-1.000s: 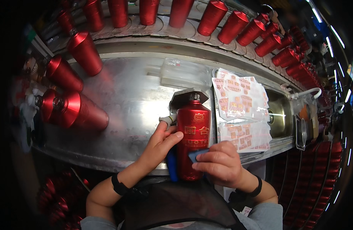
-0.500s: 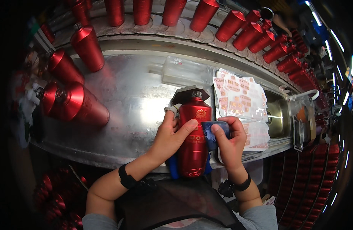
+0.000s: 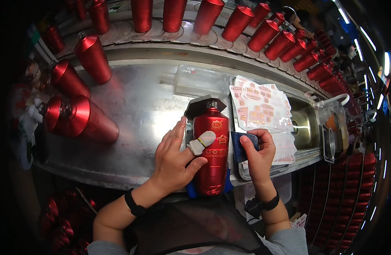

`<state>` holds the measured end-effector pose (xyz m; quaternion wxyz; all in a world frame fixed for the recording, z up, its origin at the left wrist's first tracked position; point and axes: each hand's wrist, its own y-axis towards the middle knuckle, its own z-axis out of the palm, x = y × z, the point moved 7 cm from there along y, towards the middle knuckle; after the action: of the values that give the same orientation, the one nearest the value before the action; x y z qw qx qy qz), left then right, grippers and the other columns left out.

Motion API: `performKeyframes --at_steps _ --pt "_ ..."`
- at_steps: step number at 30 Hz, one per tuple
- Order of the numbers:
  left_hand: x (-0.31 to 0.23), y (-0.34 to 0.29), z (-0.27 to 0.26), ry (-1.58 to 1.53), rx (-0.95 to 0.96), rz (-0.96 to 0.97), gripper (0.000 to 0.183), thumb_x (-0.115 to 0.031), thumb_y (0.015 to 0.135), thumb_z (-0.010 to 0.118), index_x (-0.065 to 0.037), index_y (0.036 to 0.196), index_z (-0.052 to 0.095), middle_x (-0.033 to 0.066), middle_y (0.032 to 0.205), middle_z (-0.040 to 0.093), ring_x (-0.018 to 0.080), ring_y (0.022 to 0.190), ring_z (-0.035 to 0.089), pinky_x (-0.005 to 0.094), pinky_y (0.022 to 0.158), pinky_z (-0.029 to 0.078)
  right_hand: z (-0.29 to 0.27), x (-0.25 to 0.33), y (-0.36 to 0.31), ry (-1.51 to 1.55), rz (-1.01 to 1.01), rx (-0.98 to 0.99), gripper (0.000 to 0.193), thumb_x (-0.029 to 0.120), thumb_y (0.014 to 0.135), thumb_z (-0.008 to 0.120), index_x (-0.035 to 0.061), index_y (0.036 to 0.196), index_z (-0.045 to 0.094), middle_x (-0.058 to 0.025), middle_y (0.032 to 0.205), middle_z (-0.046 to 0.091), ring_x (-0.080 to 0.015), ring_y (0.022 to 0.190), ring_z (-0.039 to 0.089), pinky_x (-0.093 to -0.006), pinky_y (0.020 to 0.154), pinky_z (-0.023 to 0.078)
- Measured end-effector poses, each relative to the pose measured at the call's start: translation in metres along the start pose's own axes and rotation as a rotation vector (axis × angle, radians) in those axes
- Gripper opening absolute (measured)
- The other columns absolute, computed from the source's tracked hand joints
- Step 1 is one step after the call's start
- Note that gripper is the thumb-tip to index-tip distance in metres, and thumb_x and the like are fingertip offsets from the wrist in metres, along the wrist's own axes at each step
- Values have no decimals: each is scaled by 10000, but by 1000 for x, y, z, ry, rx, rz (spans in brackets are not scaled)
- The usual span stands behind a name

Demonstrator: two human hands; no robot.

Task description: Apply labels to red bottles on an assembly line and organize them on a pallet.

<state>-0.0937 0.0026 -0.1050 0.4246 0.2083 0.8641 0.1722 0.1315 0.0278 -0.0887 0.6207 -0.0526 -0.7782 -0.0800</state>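
Observation:
A glossy red bottle (image 3: 209, 174) with gold decoration and a bare threaded neck leans back in front of me, its neck against a dark angular rest (image 3: 197, 106). Blue padding (image 3: 191, 190) shows beside its base. My left hand (image 3: 172, 159) is open at the bottle's left side, fingers spread. Its index finger wears a pale finger cover (image 3: 202, 143) and lies across the front of the bottle. Just right of the bottle, my right hand (image 3: 263, 155) pinches a flat dark-blue scraper (image 3: 239, 148) between thumb and fingers. The scraper is apart from the bottle or barely beside it.
Printed label sheets (image 3: 263, 108) lie on a tray right of the bottle, beside a metal sink (image 3: 303, 127) with a white tap (image 3: 337, 101). A clear plastic block (image 3: 199, 80) lies behind. Red bottles (image 3: 91, 121) stand at left; more stand on the curved conveyor (image 3: 178, 40).
My left hand has loosened from the bottle's side and spread, its covered index finger now over the front. The scraper has moved off the bottle to the right. Conveyor bottles have shifted left.

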Motion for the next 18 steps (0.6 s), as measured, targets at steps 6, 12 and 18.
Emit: performKeyframes --at_steps 6,12,18 --pt "7 -14 -7 -26 -27 -87 457 -460 944 591 -207 1320 646 339 1449 397 475 1235 504 496 1045 393 22 46 -11 -216 -397 21 213 0 812 744 34 1000 651 -49 862 636 -140 768 598 -270 691 472" --pt "11 -20 -7 -141 -64 -124 436 -390 947 615 -161 1317 646 332 1458 393 448 1180 545 457 1021 422 52 83 -48 -574 -863 349 378 -9 596 740 94 959 722 -41 900 650 -253 847 600 -370 747 455" --pt "27 -27 -5 -388 -72 -239 388 -271 981 595 32 1219 637 343 1498 348 431 1278 509 413 1024 422 72 111 -45 -745 -1048 239 332 81 652 719 99 984 713 -28 942 640 -229 881 595 -373 747 439"
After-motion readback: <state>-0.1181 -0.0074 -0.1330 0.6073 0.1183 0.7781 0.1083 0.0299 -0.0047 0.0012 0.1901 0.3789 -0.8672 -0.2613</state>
